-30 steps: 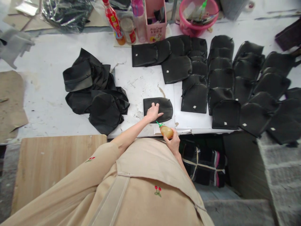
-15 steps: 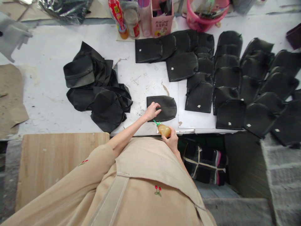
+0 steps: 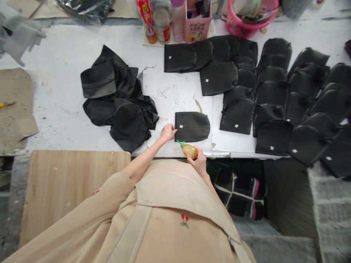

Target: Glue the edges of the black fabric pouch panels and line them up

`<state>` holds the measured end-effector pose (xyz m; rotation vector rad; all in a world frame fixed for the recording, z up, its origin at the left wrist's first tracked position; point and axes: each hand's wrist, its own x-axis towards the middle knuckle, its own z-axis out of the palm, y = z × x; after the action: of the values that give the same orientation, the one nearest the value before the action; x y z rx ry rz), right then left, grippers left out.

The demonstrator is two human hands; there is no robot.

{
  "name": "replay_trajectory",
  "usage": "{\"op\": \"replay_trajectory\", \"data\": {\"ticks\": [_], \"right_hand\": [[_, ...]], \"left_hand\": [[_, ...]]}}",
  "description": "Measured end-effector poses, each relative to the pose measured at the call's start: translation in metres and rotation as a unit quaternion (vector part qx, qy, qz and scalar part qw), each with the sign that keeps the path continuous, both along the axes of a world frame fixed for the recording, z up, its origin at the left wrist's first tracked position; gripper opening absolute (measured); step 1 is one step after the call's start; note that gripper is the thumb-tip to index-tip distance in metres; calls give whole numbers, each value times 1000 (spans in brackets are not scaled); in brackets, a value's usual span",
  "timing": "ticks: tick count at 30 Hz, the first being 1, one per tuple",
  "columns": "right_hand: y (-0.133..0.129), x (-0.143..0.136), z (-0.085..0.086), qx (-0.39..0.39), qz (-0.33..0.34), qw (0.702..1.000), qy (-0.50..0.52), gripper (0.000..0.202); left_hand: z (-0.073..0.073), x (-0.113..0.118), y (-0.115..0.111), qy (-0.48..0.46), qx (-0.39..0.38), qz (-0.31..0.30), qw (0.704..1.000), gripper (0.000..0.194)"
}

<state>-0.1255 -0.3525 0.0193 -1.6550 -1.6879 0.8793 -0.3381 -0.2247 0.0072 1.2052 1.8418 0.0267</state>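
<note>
A flat black leather-like piece [image 3: 193,132] with one rounded end lies on the white-covered table in front of me. A small pale tag shows near its straight left end. My left hand [image 3: 168,133] is closed, thumb and fingertips pinched at that left edge. In my right hand [image 3: 199,161] is a squeeze bottle [image 3: 189,150] of yellowish liquid, fingers wrapped round it. Its green nozzle points left, close to the piece's lower left corner. Whether the nozzle touches the piece I cannot tell.
Left of my hands lies a heap of loose black pieces [image 3: 123,122]. Overlapping rows of similar black pieces [image 3: 270,93] cover the right side. Bottles, a pink box [image 3: 197,27] and a pink basket [image 3: 238,27] stand behind. A yellow-handled cutter [image 3: 7,104] lies far left.
My left hand has moved from over the black piece to its left edge, uncovering the pale tag. The bottle's nozzle has stayed near the lower left corner. The view has shifted slightly.
</note>
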Motion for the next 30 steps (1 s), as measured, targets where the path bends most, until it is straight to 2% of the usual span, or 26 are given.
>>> {"op": "replay_trajectory", "data": {"ticks": [4,7,9,11,13,15,19,21,23,26,30], "right_hand": [[3,-3,3,-30,-10,999,35,47],[5,-4,4,-115,-70,982,132,51],[4,-1,5,-197,-122,945,231,49],[2,6,6,-260,-155,895,327,44],[-1,16,8,-276,-188,852,402,41],[-4,29,11,-259,-232,818,459,39],[-6,54,19,-217,-278,753,555,44],[-6,66,21,-218,-298,707,603,52],[-6,77,19,-216,-314,675,632,57],[-6,89,12,-213,-334,660,638,49],[-6,93,5,-204,-354,664,627,38]], "left_hand": [[-4,0,1,-12,-5,22,1000,15],[-7,-2,3,-41,-20,50,998,14],[-9,-6,4,-63,-30,60,996,14],[-9,-10,5,-74,-27,55,995,15],[-7,-13,4,-101,-9,53,993,18],[-2,-14,2,-167,20,82,982,21],[11,-8,-5,-282,67,134,948,25],[15,-4,-6,-408,56,217,885,32],[18,-2,-2,-488,61,255,833,38],[28,1,15,-555,75,257,787,39],[51,7,54,-599,109,251,752,40]]}}
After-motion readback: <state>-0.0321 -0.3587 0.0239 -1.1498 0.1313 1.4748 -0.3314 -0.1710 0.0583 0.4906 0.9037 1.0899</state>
